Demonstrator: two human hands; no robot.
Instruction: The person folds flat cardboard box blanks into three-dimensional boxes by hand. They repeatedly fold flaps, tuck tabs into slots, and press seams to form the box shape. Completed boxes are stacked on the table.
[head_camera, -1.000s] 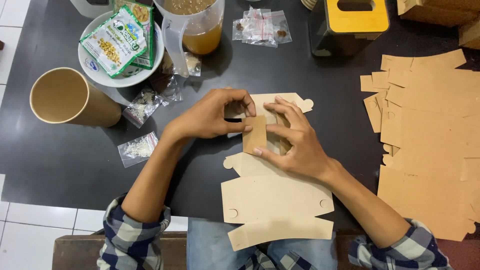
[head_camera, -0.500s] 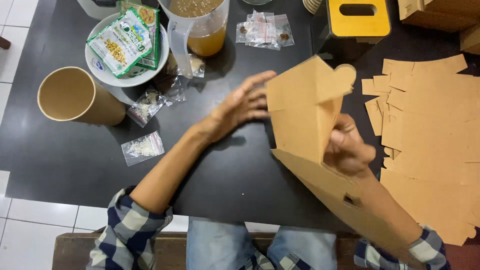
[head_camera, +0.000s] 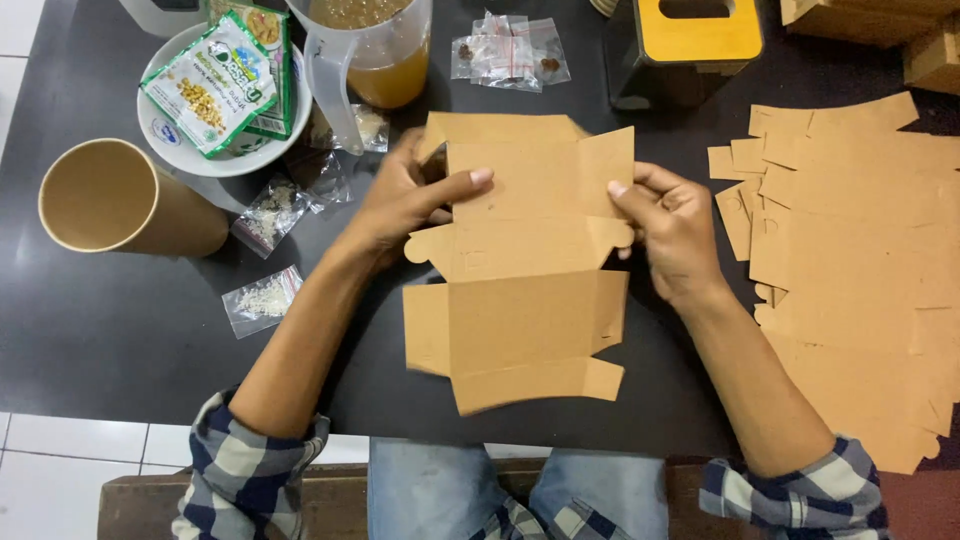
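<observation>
Brown cardboard box blank (head_camera: 520, 270) held flat between both hands over the dark table (head_camera: 120, 340).
Left hand (head_camera: 400, 200) pinches its upper left edge, right hand (head_camera: 670, 230) its right edge; its long axis runs toward the person. More blanks (head_camera: 850, 250) lie right, a paper cup (head_camera: 120, 200) left.

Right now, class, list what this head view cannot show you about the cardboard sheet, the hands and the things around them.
- Left hand: its fingers lie behind the cardboard sheet, so their grip is hidden.
- Right hand: its fingertips are tucked behind the sheet's edge.
- Jug: its top is cut off by the upper edge.
- Yellow box: cut off above too.
- Stack of blanks: its count cannot be told, since the sheets overlap.
</observation>
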